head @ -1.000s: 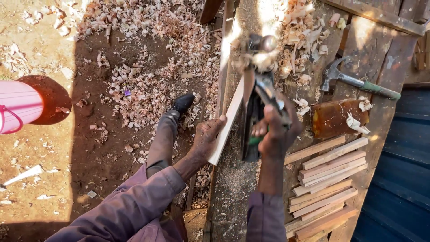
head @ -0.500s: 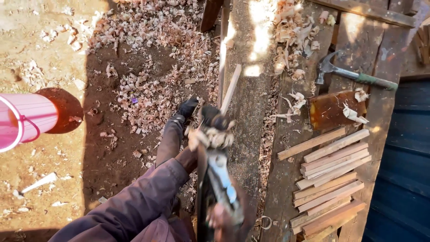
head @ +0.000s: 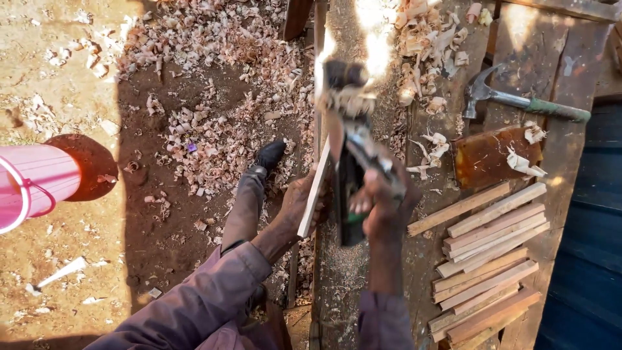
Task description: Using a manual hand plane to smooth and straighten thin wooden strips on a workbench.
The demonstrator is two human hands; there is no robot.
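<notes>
— Hands first: what is held by each?

— A thin, pale wooden strip (head: 315, 192) is steadied on edge by the left hand (head: 299, 206), whose fingers are curled against its lower part. The strip is set along the left edge of a rough wooden workbench (head: 369, 291), one end toward the person and the other pointing away. A dark hand plane (head: 350, 188) is clenched in the right hand (head: 383, 209); its body is laid just beside the strip, touching it as far as can be seen. The far end of the plane is blurred, with pale curls of wood bunched on it.

— What is seen on the bench around them?

— A stack of similar wooden slats (head: 487, 259) is laid to the right of the right hand, well apart from the plane. Beyond the slats, a reddish-brown block (head: 495, 157) is seen with a few curls on it, and farther still a claw hammer (head: 518, 100) with a green handle. Shavings (head: 427, 39) are heaped at the sunlit far end of the bench.

— And on the ground?

— More wood shavings (head: 214, 123) are scattered over bare earth to the left. One leg with a dark shoe (head: 269, 155) is planted among them. A pink bucket (head: 29, 188) is seen at the left edge. Purple sleeves (head: 194, 304) are worn on both arms.
</notes>
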